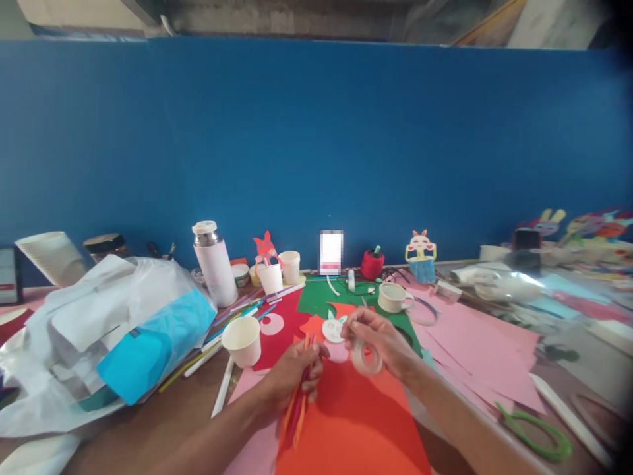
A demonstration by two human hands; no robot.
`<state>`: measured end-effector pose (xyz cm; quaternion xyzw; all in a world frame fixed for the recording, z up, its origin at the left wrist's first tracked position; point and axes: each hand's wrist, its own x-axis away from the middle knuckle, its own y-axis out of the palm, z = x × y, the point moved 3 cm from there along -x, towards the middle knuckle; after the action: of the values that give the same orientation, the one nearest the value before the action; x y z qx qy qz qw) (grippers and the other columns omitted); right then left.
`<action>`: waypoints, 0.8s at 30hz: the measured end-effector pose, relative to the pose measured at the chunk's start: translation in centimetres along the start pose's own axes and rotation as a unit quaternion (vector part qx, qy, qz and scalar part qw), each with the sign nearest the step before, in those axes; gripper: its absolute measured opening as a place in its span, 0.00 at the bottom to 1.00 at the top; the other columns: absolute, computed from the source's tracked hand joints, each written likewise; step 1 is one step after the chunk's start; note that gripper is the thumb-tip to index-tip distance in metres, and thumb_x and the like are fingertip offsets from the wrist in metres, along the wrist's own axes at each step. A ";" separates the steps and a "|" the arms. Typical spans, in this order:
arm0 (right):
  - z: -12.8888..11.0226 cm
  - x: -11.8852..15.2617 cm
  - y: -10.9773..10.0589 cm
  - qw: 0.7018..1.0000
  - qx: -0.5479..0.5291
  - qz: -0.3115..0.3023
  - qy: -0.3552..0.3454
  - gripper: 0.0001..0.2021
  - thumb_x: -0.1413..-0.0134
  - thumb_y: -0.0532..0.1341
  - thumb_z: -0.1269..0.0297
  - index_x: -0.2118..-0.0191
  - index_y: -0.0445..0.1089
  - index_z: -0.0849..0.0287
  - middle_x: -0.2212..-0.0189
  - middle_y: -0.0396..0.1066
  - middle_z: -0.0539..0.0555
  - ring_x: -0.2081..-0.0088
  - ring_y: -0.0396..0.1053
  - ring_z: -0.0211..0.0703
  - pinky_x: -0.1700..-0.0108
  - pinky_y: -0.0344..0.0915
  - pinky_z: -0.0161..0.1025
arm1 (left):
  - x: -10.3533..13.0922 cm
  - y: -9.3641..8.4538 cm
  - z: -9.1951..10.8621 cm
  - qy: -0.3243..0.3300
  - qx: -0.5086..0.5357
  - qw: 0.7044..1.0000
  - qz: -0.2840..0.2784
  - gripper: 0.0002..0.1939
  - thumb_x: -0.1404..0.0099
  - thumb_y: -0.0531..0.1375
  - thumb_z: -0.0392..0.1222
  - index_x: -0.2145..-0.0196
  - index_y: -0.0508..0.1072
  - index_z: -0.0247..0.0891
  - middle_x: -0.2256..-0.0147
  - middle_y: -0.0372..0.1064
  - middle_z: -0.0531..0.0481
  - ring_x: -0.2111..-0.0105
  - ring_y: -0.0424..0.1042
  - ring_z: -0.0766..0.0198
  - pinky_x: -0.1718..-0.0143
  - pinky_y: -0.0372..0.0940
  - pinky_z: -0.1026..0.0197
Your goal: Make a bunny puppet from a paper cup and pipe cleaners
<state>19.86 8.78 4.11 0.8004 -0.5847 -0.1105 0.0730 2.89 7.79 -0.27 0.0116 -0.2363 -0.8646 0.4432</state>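
Note:
My left hand is closed around a few thin orange and red strips, whose ends stick out above and below the fingers. A roll of clear tape hangs from my right hand, pinched between thumb and fingers. Between and just beyond the hands lies a white paper animal face with green-tipped ears. Beneath both hands spreads an orange-red paper sheet. A white paper cup stands to the left of my left hand.
A white plastic bag of paper fills the left side, near a thermos flask. A beige mug stands beyond my right hand. Pink sheets and a green pipe-cleaner loop lie right. Finished paper-cup figures line the blue partition.

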 end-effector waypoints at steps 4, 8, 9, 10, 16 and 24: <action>0.1 0.2 0.6 0.995 0.089 -0.043 0.028 0.10 0.53 0.60 0.59 0.69 0.66 0.61 0.75 0.70 0.52 0.75 0.68 0.36 0.73 0.61 0.32 | 0.2 0.8 0.6 -0.012 -0.025 1.000 -0.008 0.14 0.40 0.50 0.52 0.70 0.60 0.37 0.82 0.54 0.60 0.89 0.51 0.76 0.88 0.55 0.70; 0.3 0.2 1.0 0.986 0.163 0.006 0.016 0.09 0.52 0.59 0.60 0.70 0.65 0.61 0.81 0.68 0.50 0.78 0.67 0.36 0.76 0.60 0.31 | 0.5 1.3 1.0 -0.016 -0.081 0.997 0.003 0.15 0.40 0.50 0.52 0.73 0.59 0.38 0.84 0.56 0.59 0.90 0.54 0.74 0.90 0.53 0.70; 0.3 0.3 1.2 0.985 0.173 0.014 0.003 0.08 0.51 0.58 0.60 0.69 0.65 0.61 0.81 0.68 0.50 0.77 0.67 0.36 0.75 0.61 0.31 | 0.5 1.4 1.1 -0.017 -0.100 0.995 0.004 0.15 0.40 0.50 0.52 0.73 0.59 0.37 0.85 0.57 0.59 0.91 0.54 0.74 0.91 0.53 0.70; 0.2 0.4 1.4 0.984 0.178 0.015 -0.014 0.08 0.50 0.58 0.61 0.69 0.65 0.61 0.79 0.69 0.50 0.77 0.67 0.36 0.74 0.61 0.31 | 0.6 1.5 1.1 -0.020 -0.118 0.993 0.003 0.15 0.41 0.50 0.53 0.74 0.59 0.37 0.85 0.57 0.59 0.91 0.55 0.74 0.91 0.53 0.70; -0.1 1.5 2.5 0.981 0.180 -0.014 -0.064 0.06 0.50 0.57 0.64 0.70 0.68 0.60 0.56 0.67 0.57 0.72 0.68 0.36 0.67 0.64 0.35 | 1.1 2.3 1.4 -0.058 -0.117 0.991 -0.028 0.15 0.42 0.51 0.53 0.73 0.60 0.37 0.85 0.57 0.59 0.90 0.56 0.73 0.90 0.55 0.69; 0.3 1.7 2.9 0.972 0.227 -0.038 -0.048 0.07 0.48 0.56 0.63 0.69 0.69 0.59 0.58 0.69 0.57 0.72 0.67 0.37 0.63 0.63 0.38 | 1.2 2.0 1.7 -0.050 -0.083 0.995 -0.031 0.17 0.41 0.51 0.53 0.76 0.59 0.36 0.84 0.57 0.57 0.89 0.56 0.73 0.89 0.56 0.68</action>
<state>17.62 6.30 4.35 0.8112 -0.5666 -0.0160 -0.1435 3.28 6.60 2.32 -0.0610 -0.1854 -0.8940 0.4034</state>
